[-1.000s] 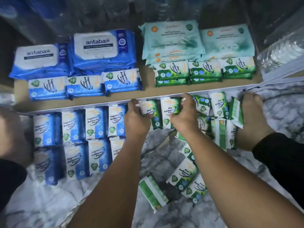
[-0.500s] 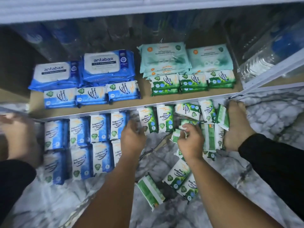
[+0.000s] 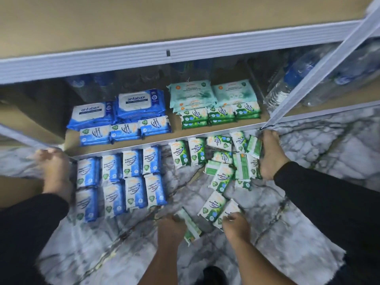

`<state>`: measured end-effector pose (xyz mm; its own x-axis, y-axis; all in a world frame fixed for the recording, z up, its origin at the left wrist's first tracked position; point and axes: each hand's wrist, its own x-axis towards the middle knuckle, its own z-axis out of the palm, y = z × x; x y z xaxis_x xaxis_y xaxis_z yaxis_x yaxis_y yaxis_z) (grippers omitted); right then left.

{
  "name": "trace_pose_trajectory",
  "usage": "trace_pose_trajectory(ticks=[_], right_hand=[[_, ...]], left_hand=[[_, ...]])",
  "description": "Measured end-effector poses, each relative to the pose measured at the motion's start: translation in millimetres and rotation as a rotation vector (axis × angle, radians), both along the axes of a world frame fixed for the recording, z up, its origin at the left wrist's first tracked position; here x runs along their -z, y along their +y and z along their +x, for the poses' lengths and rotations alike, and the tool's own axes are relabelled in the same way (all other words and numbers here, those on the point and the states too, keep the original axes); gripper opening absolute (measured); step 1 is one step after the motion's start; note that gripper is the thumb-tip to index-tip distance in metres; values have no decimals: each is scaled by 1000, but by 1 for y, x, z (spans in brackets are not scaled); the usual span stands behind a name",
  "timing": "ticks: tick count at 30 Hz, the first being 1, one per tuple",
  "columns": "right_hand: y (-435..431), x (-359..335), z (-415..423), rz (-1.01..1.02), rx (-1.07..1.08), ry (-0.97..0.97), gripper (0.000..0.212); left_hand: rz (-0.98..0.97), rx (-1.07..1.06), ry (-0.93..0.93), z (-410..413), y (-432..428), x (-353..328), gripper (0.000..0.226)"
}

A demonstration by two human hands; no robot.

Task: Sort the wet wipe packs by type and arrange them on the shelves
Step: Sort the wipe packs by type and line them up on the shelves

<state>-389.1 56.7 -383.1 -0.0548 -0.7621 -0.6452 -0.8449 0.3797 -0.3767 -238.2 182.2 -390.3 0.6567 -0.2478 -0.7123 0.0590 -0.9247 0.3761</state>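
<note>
Small blue wipe packs (image 3: 123, 177) lie in two rows on the marble floor at the left. Small green Pine packs (image 3: 224, 161) lie in a loose heap at the right, two of them upright by the shelf edge. My left hand (image 3: 171, 225) closes over a green pack lying on its side (image 3: 192, 229). My right hand (image 3: 236, 223) grips the lower edge of another green pack (image 3: 227, 212). On the lower shelf (image 3: 176, 130) sit large blue antabax packs (image 3: 139, 103), small blue packs (image 3: 123, 130), teal packs (image 3: 191, 93) and stacked small green packs (image 3: 220, 114).
My bare feet (image 3: 55, 169) (image 3: 271, 155) flank the packs on the floor, with black trouser legs behind them. Water bottles (image 3: 298, 83) stand at the right of the shelf behind a slanted white upright (image 3: 318, 68). An upper shelf board (image 3: 164, 23) hangs overhead.
Both hands have pulled back from the green packs by the shelf edge to the nearest green packs on the floor. The view has tilted up, showing the upper shelf.
</note>
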Motion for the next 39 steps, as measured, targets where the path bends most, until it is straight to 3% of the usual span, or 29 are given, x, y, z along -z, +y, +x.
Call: trace_pose_trajectory(ticks=[2, 6, 15, 18, 22, 30, 36, 39], right_hand=[[10, 0, -6, 52, 13, 29, 24], [15, -1, -11, 69, 73, 11, 25], [-5, 9, -6, 85, 198, 128, 60], [-9, 14, 1, 86, 233, 158, 61], [-14, 15, 12, 65, 235, 192, 50], [-15, 23, 9, 45, 213, 115, 52], [-20, 3, -9, -97, 187, 14, 35], [-25, -19, -6, -107, 251, -127, 33]], left_hand=[[17, -9, -7, -9, 8, -10, 35], [113, -37, -6, -14, 10, -13, 56], [146, -112, 121, -15, -17, 16, 59], [175, -73, 99, -22, -29, 29, 86], [173, -86, -12, -30, -36, 36, 97], [130, -130, 30, -27, -29, 41, 88], [-102, -121, 293, 0, -13, 18, 66], [-278, -271, 412, 18, -16, -12, 43]])
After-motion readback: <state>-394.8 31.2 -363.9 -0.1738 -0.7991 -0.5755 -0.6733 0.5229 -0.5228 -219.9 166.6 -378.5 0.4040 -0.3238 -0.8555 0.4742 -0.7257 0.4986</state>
